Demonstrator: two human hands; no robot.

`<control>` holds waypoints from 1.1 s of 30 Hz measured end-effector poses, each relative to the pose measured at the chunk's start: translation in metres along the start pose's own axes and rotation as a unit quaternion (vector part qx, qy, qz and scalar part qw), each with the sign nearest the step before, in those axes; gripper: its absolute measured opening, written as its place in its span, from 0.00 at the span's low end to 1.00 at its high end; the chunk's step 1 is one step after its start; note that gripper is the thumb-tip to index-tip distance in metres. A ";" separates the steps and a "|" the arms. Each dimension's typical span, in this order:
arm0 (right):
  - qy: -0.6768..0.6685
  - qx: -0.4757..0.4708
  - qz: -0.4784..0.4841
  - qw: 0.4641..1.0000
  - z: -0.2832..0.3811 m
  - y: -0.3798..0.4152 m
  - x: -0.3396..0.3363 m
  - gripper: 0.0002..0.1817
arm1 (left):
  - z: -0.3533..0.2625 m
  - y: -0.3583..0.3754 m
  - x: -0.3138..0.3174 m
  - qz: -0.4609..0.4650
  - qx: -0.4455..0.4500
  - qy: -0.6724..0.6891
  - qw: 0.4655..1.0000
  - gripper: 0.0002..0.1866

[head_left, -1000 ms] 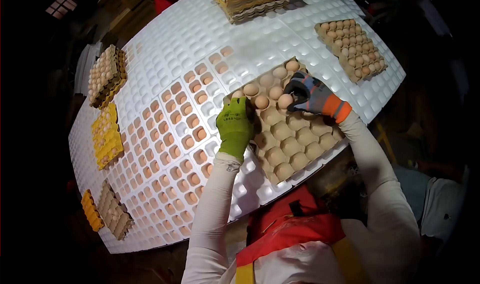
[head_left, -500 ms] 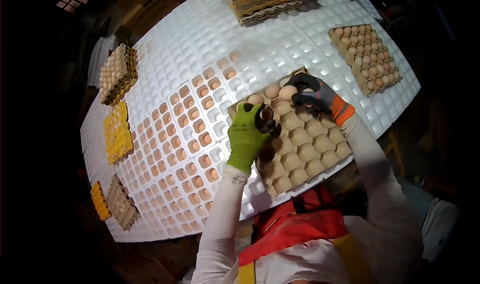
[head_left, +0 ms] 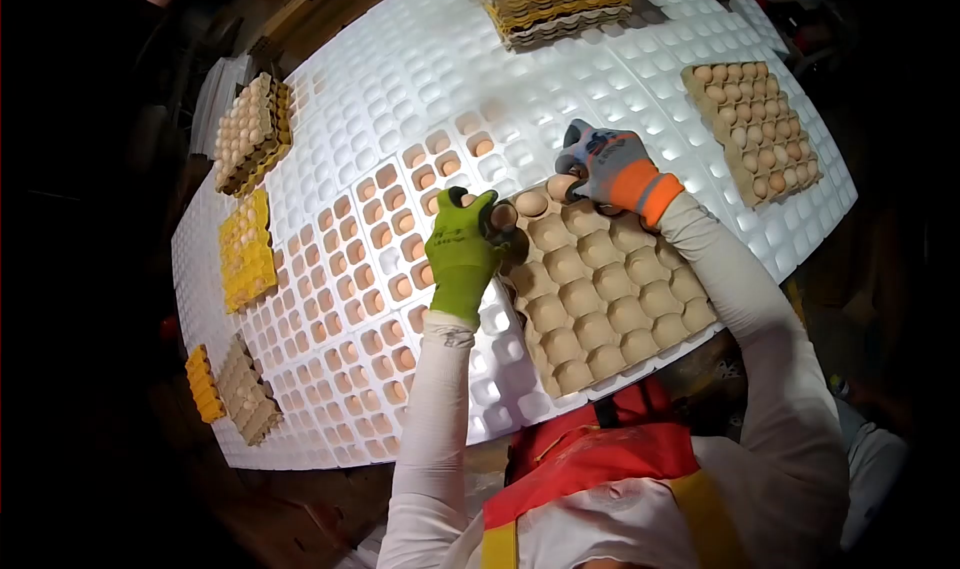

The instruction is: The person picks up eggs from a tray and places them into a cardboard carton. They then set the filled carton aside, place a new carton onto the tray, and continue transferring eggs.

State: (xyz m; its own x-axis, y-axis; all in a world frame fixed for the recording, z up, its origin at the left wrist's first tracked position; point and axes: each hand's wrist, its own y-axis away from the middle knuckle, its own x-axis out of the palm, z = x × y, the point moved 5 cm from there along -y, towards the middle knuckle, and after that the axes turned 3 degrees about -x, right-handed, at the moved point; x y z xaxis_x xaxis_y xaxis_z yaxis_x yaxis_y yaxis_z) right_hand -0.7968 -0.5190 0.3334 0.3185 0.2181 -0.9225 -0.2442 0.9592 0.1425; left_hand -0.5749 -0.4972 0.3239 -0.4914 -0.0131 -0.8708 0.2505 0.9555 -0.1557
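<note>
My left hand (head_left: 465,249), in a green glove with dark fingertips, has its fingers closed round a brown egg (head_left: 503,217) just left of a grey cardboard egg tray (head_left: 603,294). In a grey and orange glove, my right hand (head_left: 612,169) grips an egg (head_left: 562,188) at the tray's far edge. Another egg (head_left: 531,204) lies in the tray's far left corner, between the hands. The tray's nearer cups hold no eggs. White moulded trays (head_left: 388,261) left of my left hand carry many eggs in square cells.
A tall stack of cardboard trays (head_left: 555,9) stands at the far side. A full egg tray (head_left: 757,129) lies at right. Stacked egg trays (head_left: 248,134), a yellow tray (head_left: 247,251), a grey tray (head_left: 247,394) and an orange tray (head_left: 204,384) line the left side.
My left hand has moved left, off the tray towards the white cells, with an egg in its fingers. My right hand has shifted slightly left and away from me. The view has shifted.
</note>
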 end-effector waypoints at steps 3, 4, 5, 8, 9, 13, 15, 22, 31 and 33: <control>-0.348 -0.103 -0.040 0.931 -0.022 0.009 -0.005 0.20 | -0.003 -0.021 0.019 0.047 0.022 -0.150 0.987 0.18; -0.432 -0.034 0.016 0.901 -0.027 0.011 0.004 0.19 | -0.002 -0.022 0.015 0.047 0.026 -0.122 0.991 0.18; -0.511 0.038 0.075 0.855 -0.021 0.017 0.007 0.18 | 0.001 -0.021 0.011 0.048 0.028 -0.097 0.994 0.18; -0.651 0.069 0.094 0.750 -0.001 0.022 0.012 0.19 | 0.041 -0.001 -0.004 0.065 -0.082 0.373 0.922 0.13; -0.661 0.070 0.090 0.741 0.004 0.018 0.013 0.20 | 0.057 0.012 0.004 0.133 -0.175 0.576 0.788 0.17; -0.596 0.011 0.102 0.797 0.040 -0.012 0.018 0.20 | 0.117 0.074 0.004 0.073 -0.216 0.750 0.620 0.24; -0.535 0.028 0.123 0.835 0.051 -0.035 0.033 0.22 | 0.154 0.092 -0.022 -0.045 -0.251 0.550 0.795 0.22; 0.224 -0.111 0.052 0.967 0.164 -0.119 0.103 0.14 | 0.223 0.066 -0.044 -0.148 -0.288 -0.016 0.946 0.19; 0.076 -0.108 0.185 0.974 0.190 -0.089 0.137 0.17 | 0.188 0.100 -0.031 -0.146 -0.192 0.262 0.935 0.19; 0.058 -0.144 0.178 0.972 0.189 -0.085 0.152 0.18 | 0.158 0.117 -0.023 -0.040 -0.162 0.218 0.962 0.21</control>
State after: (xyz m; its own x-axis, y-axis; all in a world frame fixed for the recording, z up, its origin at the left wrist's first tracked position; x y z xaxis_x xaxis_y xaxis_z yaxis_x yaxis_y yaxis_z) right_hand -0.5546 -0.5331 0.2491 0.0648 0.4892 -0.8697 -0.5710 0.7330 0.3697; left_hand -0.4024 -0.4313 0.2519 -0.8192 -0.0323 -0.5725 -0.0406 0.9992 0.0017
